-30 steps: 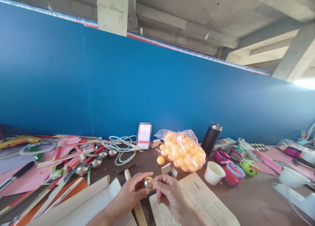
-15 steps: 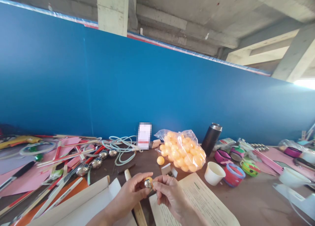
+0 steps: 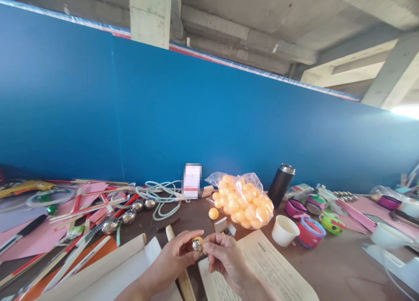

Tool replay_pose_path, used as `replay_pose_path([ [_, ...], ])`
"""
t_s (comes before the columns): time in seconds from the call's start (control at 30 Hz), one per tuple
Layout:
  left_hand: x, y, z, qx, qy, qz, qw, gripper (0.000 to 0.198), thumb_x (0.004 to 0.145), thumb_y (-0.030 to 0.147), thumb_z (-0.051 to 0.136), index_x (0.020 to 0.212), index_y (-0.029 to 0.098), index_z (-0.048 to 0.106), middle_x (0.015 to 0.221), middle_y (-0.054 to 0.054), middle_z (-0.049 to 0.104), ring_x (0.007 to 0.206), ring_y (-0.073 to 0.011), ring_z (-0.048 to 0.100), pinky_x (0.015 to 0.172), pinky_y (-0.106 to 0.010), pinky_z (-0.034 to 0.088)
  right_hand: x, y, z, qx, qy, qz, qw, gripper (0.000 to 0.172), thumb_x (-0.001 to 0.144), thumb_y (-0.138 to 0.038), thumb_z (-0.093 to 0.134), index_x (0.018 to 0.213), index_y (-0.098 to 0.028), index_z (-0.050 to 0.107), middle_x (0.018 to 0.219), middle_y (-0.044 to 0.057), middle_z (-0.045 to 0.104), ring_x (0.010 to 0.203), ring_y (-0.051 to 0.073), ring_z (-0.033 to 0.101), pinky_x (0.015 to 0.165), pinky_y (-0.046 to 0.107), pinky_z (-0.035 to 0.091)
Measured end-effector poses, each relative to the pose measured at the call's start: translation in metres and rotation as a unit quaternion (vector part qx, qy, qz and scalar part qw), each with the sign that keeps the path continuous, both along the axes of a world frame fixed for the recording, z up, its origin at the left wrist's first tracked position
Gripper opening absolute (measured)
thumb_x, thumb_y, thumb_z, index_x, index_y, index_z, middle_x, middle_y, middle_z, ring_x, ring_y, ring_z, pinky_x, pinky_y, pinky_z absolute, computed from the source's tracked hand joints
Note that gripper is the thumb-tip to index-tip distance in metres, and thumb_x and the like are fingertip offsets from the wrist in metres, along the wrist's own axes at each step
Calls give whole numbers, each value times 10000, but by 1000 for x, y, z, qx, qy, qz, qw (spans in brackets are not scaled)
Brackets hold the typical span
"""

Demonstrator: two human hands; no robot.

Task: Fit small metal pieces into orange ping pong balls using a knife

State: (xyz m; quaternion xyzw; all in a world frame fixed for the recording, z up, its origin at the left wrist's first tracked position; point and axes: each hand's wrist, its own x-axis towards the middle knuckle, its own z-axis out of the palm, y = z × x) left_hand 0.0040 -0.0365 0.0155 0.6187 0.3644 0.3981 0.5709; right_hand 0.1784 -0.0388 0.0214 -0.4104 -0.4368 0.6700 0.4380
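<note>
left hand [image 3: 173, 255] curled round ball [image 3: 197, 244]; right hand [image 3: 225, 254] pinched.

One camera, worn on the person's head, gives the single view. It looks from above and behind the fingers [image 3: 218, 239], facing forward with a downward slant over the counter [image 3: 330, 268], so the forearms [image 3: 135, 288] enter from the bottom edge and the fingers sit low, near the middle from side to side. The lens is near the fingers, yet its field is wide: it spans the counter on both sides of them, the blue partition [image 3: 203, 108] beyond them and the concrete ceiling [image 3: 248, 15] far above and past them. The partition's top edge slants downward to the right.
</note>
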Motion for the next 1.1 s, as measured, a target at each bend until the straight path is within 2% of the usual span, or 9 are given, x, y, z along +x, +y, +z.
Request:
replay_pose_path([
  [0.13,1,-2,2,-8,4,4,1000,472,719,390,641,1160,237,574,1086,-64,578,839,-190,560,695,-298,455,0,0,0,2,10,5,1000,212,676,-293,725,719,-104,640,461,-40,543,362,27,413,386,154,417],
  [0.43,0,-1,1,-8,9,2,1000,484,716,408,639,1165,242,572,1063,-57,587,827,-183,554,679,-285,449,-1,0,3,-3,-7,8,1000,211,664,-298,725,698,-110,635,437,-45,531,350,30,411,378,154,397],
  [0.9,2,-3,1,13,4,-2,1000,413,732,409,620,1107,238,599,1006,-48,569,754,-163,554,643,-275,467,-1,-1,-2,15,-53,-5,998,229,679,-327,702,750,-134,601,471,-54,547,404,56,455,447,215,479],
  [1.1,3,-7,6,24,20,3,1000,376,742,382,610,1088,235,612,974,-45,570,728,-157,553,635,-270,467,-2,-1,-4,19,-54,-5,998,254,667,-347,715,734,-142,581,466,-56,546,397,57,457,440,227,494],
])
